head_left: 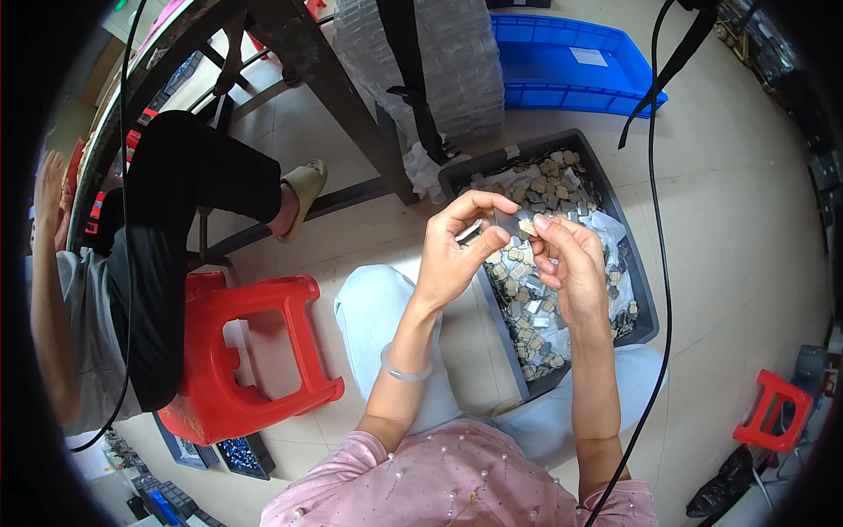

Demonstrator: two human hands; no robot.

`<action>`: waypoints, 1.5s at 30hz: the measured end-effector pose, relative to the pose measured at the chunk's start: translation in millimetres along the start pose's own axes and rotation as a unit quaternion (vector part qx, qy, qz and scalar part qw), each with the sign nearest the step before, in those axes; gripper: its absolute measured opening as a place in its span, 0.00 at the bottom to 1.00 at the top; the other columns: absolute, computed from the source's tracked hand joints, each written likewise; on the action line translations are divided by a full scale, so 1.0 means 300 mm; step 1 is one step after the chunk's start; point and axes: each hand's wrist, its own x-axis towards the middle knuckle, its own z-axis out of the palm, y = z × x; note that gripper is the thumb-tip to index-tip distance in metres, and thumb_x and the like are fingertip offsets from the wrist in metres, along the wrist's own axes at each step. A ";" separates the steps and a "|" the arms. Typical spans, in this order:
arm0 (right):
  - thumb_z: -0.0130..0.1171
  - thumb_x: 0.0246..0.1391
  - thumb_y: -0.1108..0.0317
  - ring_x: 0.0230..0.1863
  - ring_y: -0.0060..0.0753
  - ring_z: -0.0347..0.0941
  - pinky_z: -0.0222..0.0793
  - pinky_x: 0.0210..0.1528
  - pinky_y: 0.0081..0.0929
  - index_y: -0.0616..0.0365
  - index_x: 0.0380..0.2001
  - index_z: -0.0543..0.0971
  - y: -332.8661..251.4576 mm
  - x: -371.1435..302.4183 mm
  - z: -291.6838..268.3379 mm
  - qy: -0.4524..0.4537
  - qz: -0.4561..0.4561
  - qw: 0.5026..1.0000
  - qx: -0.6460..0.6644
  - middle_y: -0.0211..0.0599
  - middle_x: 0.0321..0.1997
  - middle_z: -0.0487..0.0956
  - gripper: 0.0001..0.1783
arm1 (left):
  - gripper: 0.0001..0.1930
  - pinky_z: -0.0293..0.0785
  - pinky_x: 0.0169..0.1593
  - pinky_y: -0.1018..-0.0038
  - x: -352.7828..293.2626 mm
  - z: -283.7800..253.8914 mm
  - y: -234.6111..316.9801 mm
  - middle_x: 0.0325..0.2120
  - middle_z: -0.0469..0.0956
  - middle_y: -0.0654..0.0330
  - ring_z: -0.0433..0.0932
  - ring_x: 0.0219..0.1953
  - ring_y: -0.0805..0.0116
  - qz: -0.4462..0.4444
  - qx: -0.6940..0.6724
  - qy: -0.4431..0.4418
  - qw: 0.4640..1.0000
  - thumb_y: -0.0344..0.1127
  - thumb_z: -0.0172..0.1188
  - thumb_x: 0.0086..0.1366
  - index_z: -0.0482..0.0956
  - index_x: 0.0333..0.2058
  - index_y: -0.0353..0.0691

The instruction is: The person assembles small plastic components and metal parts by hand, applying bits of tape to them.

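Note:
Over a dark grey bin, both my hands are raised and close together. My left hand pinches a thin dark grey flat piece between thumb and fingers. My right hand has thumb and forefinger closed on a small tan piece, which touches or overlaps the dark one; whether the two are joined I cannot tell. Many similar small tan and grey pieces fill the bin, mixed with crumpled clear plastic.
Left of my knee stands a red stool, with a person in black trousers seated on it. A table leg, stacked clear trays and a blue crate are beyond the bin. A black cable hangs at right.

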 end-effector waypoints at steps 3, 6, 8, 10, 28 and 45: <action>0.58 0.53 0.63 0.15 0.07 0.56 0.45 0.11 0.07 0.62 0.22 0.75 0.004 0.001 -0.003 -0.007 0.001 1.000 -0.007 0.26 0.19 0.69 0.13 | 0.17 0.66 0.37 0.82 0.000 0.001 0.011 0.31 0.75 0.64 0.70 0.33 0.79 -0.016 0.001 0.003 1.000 0.43 0.65 0.56 0.77 0.36 0.34; 0.57 0.53 0.63 0.15 0.08 0.56 0.46 0.11 0.07 0.62 0.22 0.75 0.005 0.004 -0.003 -0.024 0.019 1.000 -0.006 0.26 0.18 0.68 0.13 | 0.17 0.67 0.39 0.79 -0.005 -0.001 0.026 0.30 0.75 0.65 0.70 0.34 0.78 -0.069 -0.029 0.004 0.997 0.43 0.63 0.57 0.78 0.37 0.34; 0.57 0.53 0.63 0.15 0.08 0.56 0.47 0.11 0.08 0.62 0.22 0.75 0.010 0.009 -0.006 -0.035 0.032 0.999 0.001 0.26 0.18 0.68 0.13 | 0.17 0.67 0.40 0.79 -0.009 -0.001 0.021 0.30 0.75 0.64 0.70 0.34 0.77 -0.070 -0.023 0.007 0.997 0.42 0.62 0.58 0.78 0.39 0.34; 0.56 0.53 0.63 0.15 0.10 0.57 0.48 0.10 0.08 0.63 0.24 0.75 0.019 0.016 -0.017 -0.076 0.069 0.994 0.028 0.28 0.19 0.69 0.13 | 0.17 0.67 0.40 0.78 -0.008 -0.001 0.022 0.29 0.75 0.64 0.70 0.33 0.76 -0.072 -0.017 0.009 0.997 0.41 0.61 0.59 0.78 0.41 0.34; 0.53 0.51 0.69 0.21 0.19 0.64 0.58 0.20 0.15 0.62 0.26 0.73 0.065 0.031 -0.003 -0.197 0.072 0.975 0.075 0.35 0.24 0.73 0.07 | 0.25 0.58 0.24 0.83 0.003 -0.031 0.036 0.23 0.69 0.66 0.63 0.23 0.81 0.015 0.033 -0.028 0.999 0.52 0.54 0.61 0.79 0.42 0.33; 0.52 0.51 0.66 0.21 0.22 0.61 0.56 0.24 0.18 0.65 0.28 0.72 0.138 0.049 0.006 -0.247 0.147 0.909 0.301 0.37 0.24 0.71 0.11 | 0.11 0.66 0.35 0.78 -0.001 -0.040 0.050 0.24 0.71 0.63 0.69 0.29 0.75 -0.020 0.043 -0.032 0.998 0.33 0.57 0.59 0.81 0.38 0.34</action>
